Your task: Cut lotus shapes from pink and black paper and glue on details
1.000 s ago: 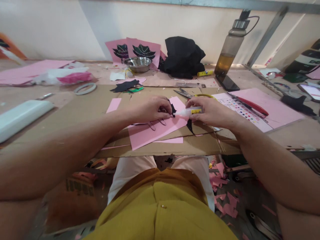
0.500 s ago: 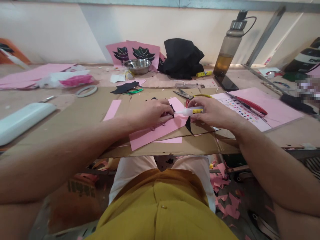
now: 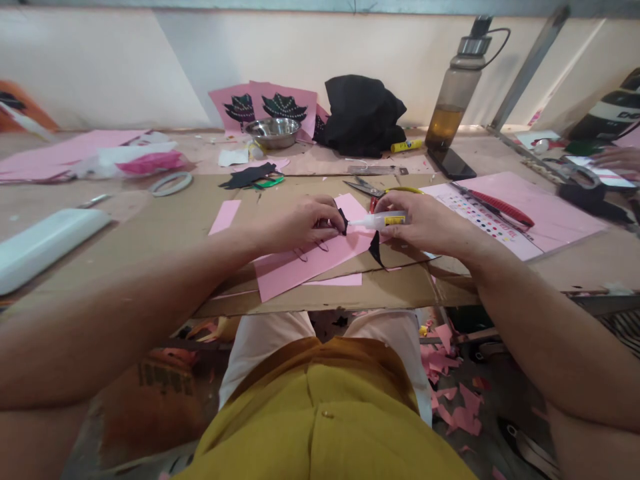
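Squeeze bottle (image 3: 376, 221), translucent, tapered, pink paper (image 3: 320, 264)

Left arm (image 3: 165, 300) and right arm (image 3: 535, 313), both bare, reach forward and inward; the left hand (image 3: 315, 220) is palm down, its fingers (image 3: 327, 212) bent; the right hand (image 3: 413, 217) faces it, thumb (image 3: 394, 231) and fingers gripping.

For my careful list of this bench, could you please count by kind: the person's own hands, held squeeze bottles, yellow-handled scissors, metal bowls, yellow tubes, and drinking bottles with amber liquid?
Own hands: 2 (left hand, right hand)
Held squeeze bottle: 1
Yellow-handled scissors: 1
Metal bowl: 1
Yellow tube: 1
Drinking bottle: 1
Total: 7
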The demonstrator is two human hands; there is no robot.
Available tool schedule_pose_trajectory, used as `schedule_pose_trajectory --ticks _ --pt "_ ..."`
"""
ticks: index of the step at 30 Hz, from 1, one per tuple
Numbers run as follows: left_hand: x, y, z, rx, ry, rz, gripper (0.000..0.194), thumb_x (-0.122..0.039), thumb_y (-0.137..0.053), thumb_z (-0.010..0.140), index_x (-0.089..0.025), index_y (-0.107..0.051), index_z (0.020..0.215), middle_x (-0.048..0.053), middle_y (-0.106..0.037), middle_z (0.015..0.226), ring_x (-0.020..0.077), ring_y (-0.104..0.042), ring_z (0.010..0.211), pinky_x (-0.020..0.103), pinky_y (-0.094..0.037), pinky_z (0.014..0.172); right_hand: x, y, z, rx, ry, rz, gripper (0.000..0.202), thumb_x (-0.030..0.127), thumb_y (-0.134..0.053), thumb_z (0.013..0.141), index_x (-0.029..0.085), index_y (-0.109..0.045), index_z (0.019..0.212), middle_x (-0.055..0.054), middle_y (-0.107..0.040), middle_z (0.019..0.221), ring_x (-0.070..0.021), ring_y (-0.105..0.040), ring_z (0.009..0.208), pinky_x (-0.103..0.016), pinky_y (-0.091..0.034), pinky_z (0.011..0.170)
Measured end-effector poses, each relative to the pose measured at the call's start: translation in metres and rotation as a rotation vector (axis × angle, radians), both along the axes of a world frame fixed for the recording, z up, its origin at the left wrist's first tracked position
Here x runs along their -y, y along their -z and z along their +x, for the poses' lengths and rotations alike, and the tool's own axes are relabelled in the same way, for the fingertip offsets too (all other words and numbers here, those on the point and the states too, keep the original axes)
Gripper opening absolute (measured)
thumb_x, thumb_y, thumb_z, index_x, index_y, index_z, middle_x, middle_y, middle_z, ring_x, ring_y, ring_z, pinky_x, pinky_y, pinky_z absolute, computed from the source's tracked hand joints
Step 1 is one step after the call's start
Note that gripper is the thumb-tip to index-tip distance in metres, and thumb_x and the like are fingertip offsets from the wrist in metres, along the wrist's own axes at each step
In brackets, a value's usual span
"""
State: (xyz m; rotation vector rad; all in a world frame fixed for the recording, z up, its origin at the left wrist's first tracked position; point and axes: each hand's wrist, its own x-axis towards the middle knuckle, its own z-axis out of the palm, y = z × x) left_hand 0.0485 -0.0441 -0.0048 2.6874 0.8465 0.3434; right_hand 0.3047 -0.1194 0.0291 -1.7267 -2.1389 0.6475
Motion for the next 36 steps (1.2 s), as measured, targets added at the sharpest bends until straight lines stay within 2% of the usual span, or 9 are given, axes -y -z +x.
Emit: schedule_pose_trajectory --ticks 7,12,18,23,30,36 --pt "-0.015 -0.016 0.006 -0.197 0.008 -0.086 0.015 -0.030 -0.066 0.090 -0.024 -0.078 0.098 0.003 -0.074 0.104 0.0189 -0.068 0.088 0.029 -0.046 0.077 0.000 0.003 0.000 -0.065 0.019 -0.055 0.028 0.017 -0.074 0.092 0.022 -0.074 0.119 -0.004 -0.083 0.093 -0.0188 -0.076 0.071 -0.029 -0.057 0.068" --pt "-0.017 -0.020 0.009 -0.249 0.027 -0.115 0.015 -0.030 -0.064 0.090 -0.024 -0.075 0.097 0.004 -0.074 0.099 0.0203 -0.067 0.086 0.029 -0.044 0.075 -0.001 0.005 0.003 -0.101 -0.005 -0.055 0.025 0.021 -0.075 0.093 0.023 -0.073 0.118 -0.005 -0.083 0.093 -0.0185 -0.075 0.068 -0.027 -0.055 0.060" --pt "-0.016 -0.018 0.005 -0.223 0.015 -0.127 0.017 -0.032 -0.063 0.092 -0.025 -0.075 0.100 0.004 -0.075 0.101 0.0209 -0.067 0.085 0.030 -0.044 0.073 -0.002 0.006 0.004 -0.041 -0.014 -0.016 0.028 0.018 -0.074 0.090 0.024 -0.074 0.118 -0.004 -0.083 0.099 -0.0204 -0.076 0.078 -0.031 -0.059 0.073" --pt "-0.017 -0.015 0.002 -0.202 0.029 -0.078 0.017 -0.036 -0.064 0.092 -0.025 -0.075 0.098 0.005 -0.077 0.103 0.0208 -0.068 0.086 0.029 -0.044 0.073 -0.005 0.011 0.005 0.015 -0.096 0.119 0.025 0.026 -0.077 0.090 0.025 -0.076 0.115 -0.008 -0.081 0.120 -0.0279 -0.075 0.108 -0.038 -0.058 0.095" --pt "-0.014 -0.016 0.003 -0.198 -0.013 -0.074 0.018 -0.037 -0.065 0.091 -0.024 -0.075 0.099 0.005 -0.077 0.105 0.0216 -0.069 0.088 0.029 -0.045 0.075 -0.005 0.012 -0.003 0.025 -0.147 0.142 0.024 0.031 -0.075 0.094 0.023 -0.076 0.116 -0.009 -0.080 0.124 -0.0273 -0.073 0.110 -0.035 -0.055 0.093" --pt "-0.010 -0.017 0.005 -0.198 -0.007 -0.073 0.017 -0.032 -0.063 0.091 -0.023 -0.075 0.101 0.006 -0.076 0.107 0.0221 -0.069 0.094 0.030 -0.047 0.082 -0.006 0.010 -0.005 0.065 -0.130 0.150 0.024 0.033 -0.076 0.093 0.023 -0.077 0.115 -0.009 -0.081 0.117 -0.0267 -0.073 0.105 -0.034 -0.054 0.091"
